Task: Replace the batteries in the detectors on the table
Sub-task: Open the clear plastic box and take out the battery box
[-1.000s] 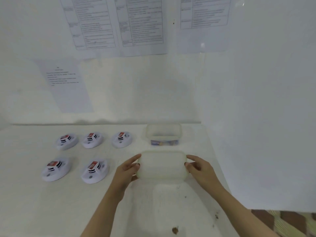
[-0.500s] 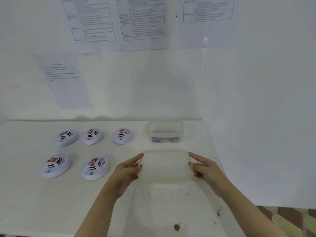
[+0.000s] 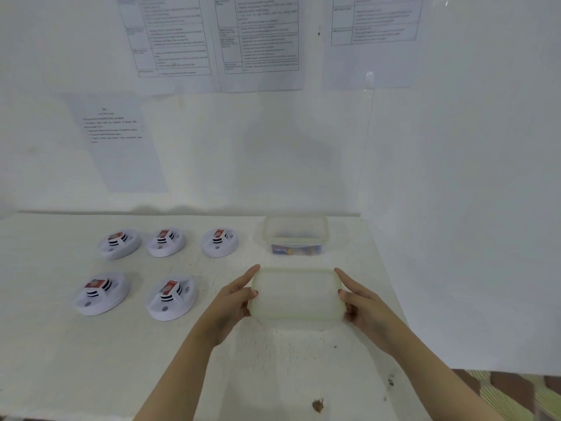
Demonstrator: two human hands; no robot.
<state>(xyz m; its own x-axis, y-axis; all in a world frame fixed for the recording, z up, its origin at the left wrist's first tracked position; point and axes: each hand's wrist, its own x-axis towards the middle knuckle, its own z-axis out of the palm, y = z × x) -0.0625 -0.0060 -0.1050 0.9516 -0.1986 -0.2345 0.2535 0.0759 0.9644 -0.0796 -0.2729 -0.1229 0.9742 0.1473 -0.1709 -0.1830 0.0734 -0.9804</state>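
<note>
Several white round detectors lie on the white table (image 3: 60,360), each with a red battery showing on top: three in a back row (image 3: 166,242) and two in a front row (image 3: 172,298). A translucent rectangular lid (image 3: 296,294) is held flat between both hands, just above the table. My left hand (image 3: 233,302) grips its left edge and my right hand (image 3: 362,306) grips its right edge. Behind the lid stands a clear plastic container (image 3: 295,235) with blue-labelled batteries in its bottom.
White walls close off the back and the right side, with printed sheets (image 3: 261,34) taped to them. The table's right edge runs past my right forearm, with patterned floor (image 3: 516,393) beyond. A brown speck (image 3: 317,405) lies near the front edge.
Both hands have kept hold of the lid and drawn it slightly toward me. The camera has tilted a little; the detectors and container have stayed put.
</note>
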